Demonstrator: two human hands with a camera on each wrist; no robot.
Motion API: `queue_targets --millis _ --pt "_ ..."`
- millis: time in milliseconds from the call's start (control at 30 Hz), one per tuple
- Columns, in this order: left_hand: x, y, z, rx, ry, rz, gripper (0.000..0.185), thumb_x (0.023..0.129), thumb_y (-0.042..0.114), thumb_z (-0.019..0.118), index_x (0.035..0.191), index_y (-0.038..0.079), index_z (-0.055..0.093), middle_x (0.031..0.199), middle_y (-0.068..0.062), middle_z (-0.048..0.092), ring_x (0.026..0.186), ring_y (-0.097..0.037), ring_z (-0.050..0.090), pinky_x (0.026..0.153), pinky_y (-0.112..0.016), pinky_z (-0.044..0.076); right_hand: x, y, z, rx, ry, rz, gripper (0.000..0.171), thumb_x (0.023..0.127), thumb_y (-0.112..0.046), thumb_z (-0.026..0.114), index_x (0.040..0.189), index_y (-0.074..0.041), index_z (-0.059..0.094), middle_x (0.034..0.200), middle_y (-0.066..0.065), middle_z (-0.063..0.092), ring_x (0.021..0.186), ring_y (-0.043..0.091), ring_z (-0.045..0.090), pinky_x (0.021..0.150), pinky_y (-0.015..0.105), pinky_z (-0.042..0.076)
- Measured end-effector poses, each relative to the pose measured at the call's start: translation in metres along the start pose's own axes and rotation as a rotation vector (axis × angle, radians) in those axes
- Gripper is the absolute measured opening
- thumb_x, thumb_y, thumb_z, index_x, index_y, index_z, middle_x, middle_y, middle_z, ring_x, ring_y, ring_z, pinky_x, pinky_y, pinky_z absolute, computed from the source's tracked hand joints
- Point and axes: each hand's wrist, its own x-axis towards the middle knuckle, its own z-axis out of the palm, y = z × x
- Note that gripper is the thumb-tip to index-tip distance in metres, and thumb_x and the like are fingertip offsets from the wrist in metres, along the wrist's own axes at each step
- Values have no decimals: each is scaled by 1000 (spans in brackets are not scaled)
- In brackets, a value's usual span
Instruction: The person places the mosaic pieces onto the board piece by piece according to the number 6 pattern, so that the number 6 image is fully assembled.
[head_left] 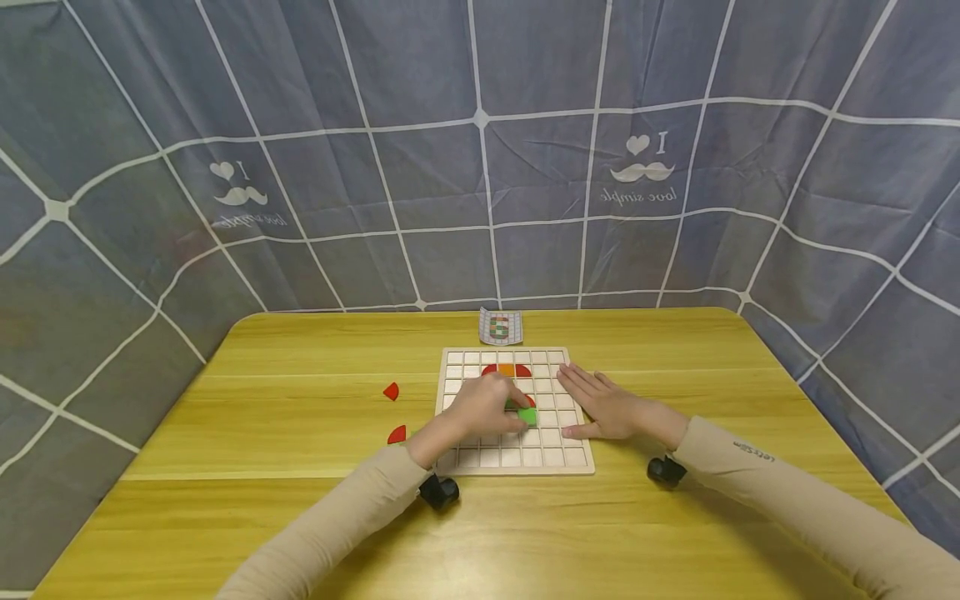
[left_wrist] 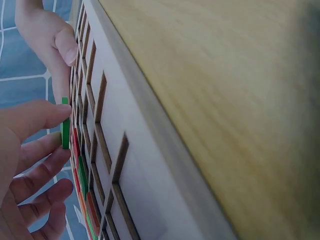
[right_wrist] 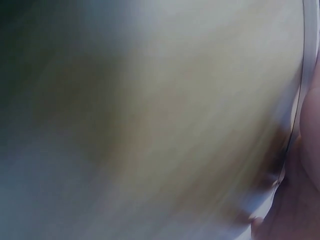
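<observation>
Grid bd (head_left: pixel 553 457) w/ red pcs (head_left: pixel 523 371) — L hand (head_left: pixel 482 406) pinches grn pc (left_wrist: pixel 65 125).

From my remote station I saw both arms clad alike in long beige cloth, the left sleeve (head_left: pixel 330 533) and the right sleeve (head_left: pixel 795 492) each fitting snugly and ending in a plain cuff at the wrist. Soft creases ran across the left one near its cuff. On the right forearm I noted small dark lettering (head_left: pixel 753 451), which perhaps read "LetsSlim", though it was too tiny for me to be certain. A compact black wrist camera with rounded edges sat under each wrist, one on the left (head_left: pixel 438 492), one on the right (head_left: pixel 666 472). Beyond the cuffs, the left hand (head_left: pixel 487 407) and right hand (head_left: pixel 609 408) were bare
</observation>
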Motion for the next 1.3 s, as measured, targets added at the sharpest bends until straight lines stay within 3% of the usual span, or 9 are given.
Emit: queue_targets --millis 500,1300 --pt "0 0 2 1 -12 -12 22 77 32 80 96 19 78 93 9 74 83 -4 65 65 -20 49 -5 -11 -12 28 -35 16 93 94 -56 49 152 3 9 160 23 4 148 41 5 115 61 12" --pt "-2 0 1 -16 -4 -9 21 80 31 78 99 20 78 101 7 74 92 -8 67 63 -20 49 -4 -10 -10 20 -35 14 94 93 -58 48 153 3 8 160 23 3 148 40 5 115 60 13"
